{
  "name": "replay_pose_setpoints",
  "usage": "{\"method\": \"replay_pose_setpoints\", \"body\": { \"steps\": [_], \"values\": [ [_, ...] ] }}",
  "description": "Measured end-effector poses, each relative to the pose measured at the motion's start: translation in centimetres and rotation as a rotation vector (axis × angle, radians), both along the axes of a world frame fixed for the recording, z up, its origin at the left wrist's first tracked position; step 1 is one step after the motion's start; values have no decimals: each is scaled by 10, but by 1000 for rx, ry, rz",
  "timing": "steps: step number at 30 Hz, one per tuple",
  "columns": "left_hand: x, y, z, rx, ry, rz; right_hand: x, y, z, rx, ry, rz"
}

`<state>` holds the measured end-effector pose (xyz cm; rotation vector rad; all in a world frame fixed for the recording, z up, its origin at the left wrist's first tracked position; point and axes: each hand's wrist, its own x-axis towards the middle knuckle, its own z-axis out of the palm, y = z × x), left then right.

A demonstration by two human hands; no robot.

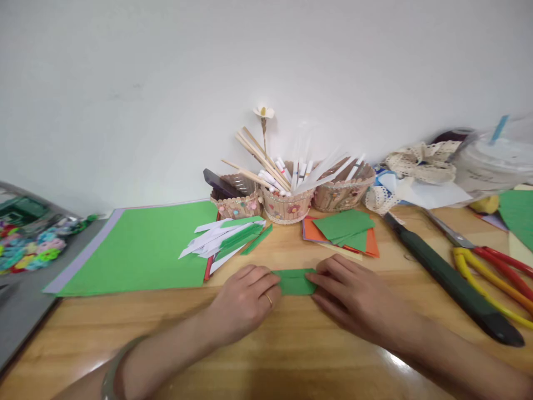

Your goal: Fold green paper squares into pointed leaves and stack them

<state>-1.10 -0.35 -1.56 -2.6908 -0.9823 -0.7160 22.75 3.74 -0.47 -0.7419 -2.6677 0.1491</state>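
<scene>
A small piece of green paper [296, 282] with a crease or folded edge along it lies low over the wooden table, between my two hands. My left hand [250, 300] grips its left end with fingers curled. At the opposite end, my right hand [353, 291] pinches the paper between thumb and fingers. Just behind are cut strips of white and green paper [225, 238] in a loose heap. A small stack of green and orange paper pieces [345, 229] lies beyond my right hand.
Green sheets [137, 250] lie at left, beside a grey surface with colourful beads [33, 244]. Decorated baskets [287, 206] holding sticks and pens stand by the wall. At right are a dark green-handled tool [449, 278], scissors [470, 244], lace ribbon [425, 161] and a plastic cup [495, 161].
</scene>
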Motion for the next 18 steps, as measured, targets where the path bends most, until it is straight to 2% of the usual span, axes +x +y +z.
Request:
{"method": "replay_pose_setpoints", "body": {
  "steps": [3,8,14,18],
  "values": [
    [-1,0,-3,-54,-3,-21,-1,2,-1,71,20,23],
    [5,1,4,-258,-177,64,-2,5,-3,133,43,61],
    [8,3,10,-531,-311,219,-4,6,-3,11,44,-1],
    [8,4,11,-586,-329,249,-7,5,-1,-107,73,-81]
  ]
}}
